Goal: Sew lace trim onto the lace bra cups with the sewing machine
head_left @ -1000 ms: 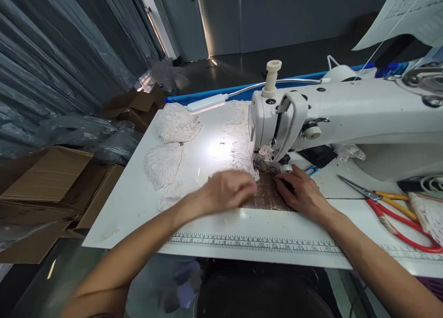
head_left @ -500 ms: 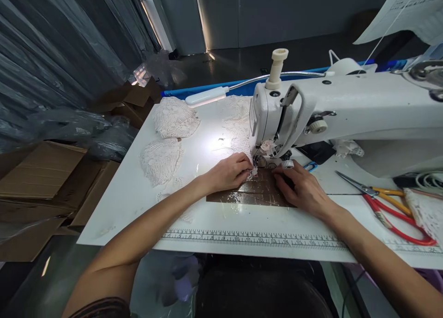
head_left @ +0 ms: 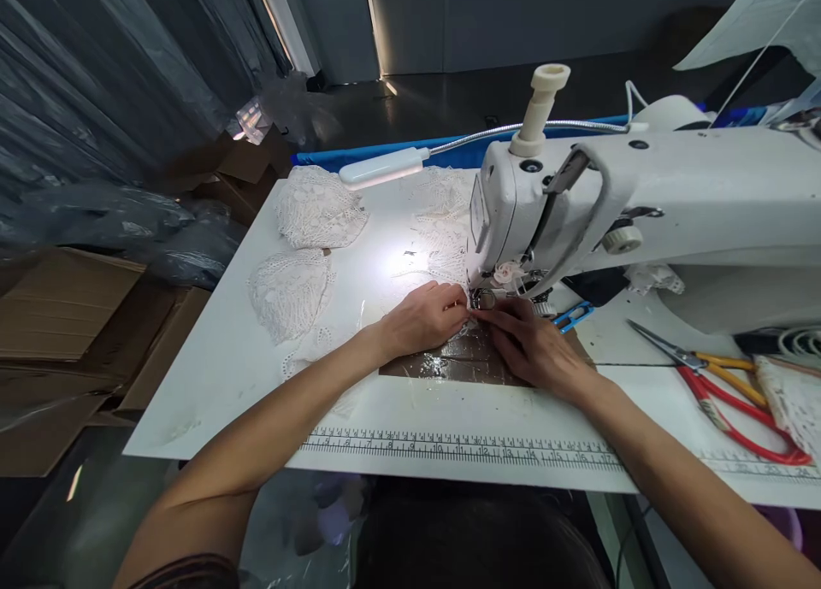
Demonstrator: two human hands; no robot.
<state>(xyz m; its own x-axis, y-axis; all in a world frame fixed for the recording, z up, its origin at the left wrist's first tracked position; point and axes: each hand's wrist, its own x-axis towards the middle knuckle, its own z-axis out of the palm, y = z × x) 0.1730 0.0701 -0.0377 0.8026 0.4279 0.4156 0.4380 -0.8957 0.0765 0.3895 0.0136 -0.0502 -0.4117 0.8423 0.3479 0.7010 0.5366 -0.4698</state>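
Observation:
Right by the needle area of a white sewing machine (head_left: 506, 213), my left hand (head_left: 428, 315) pinches the edge of white lace fabric (head_left: 463, 329). My right hand (head_left: 529, 341) has come in from the other side, its fingertips pressed together at the same lace edge, close to the left fingertips. Most of the lace between the fingers is hidden. A brown taped patch (head_left: 442, 365) lies under both hands, with white bits scattered on it. More white lace (head_left: 442, 247) spreads behind my left hand beside the machine head.
Piled lace pieces (head_left: 292, 290) lie on the left of the white table (head_left: 211, 375). Red-handled scissors (head_left: 737, 401), a yellow-handled tool (head_left: 731, 371) and a blue thread snipper (head_left: 573, 316) rest at right. A lamp (head_left: 385, 168) shines above. Cardboard boxes (head_left: 70, 315) stand left; a printed ruler (head_left: 449, 446) runs along the front.
My right hand has moved left, bringing its fingertips to the lace beside my left hand. My left hand stays on the lace. The view has shifted slightly.

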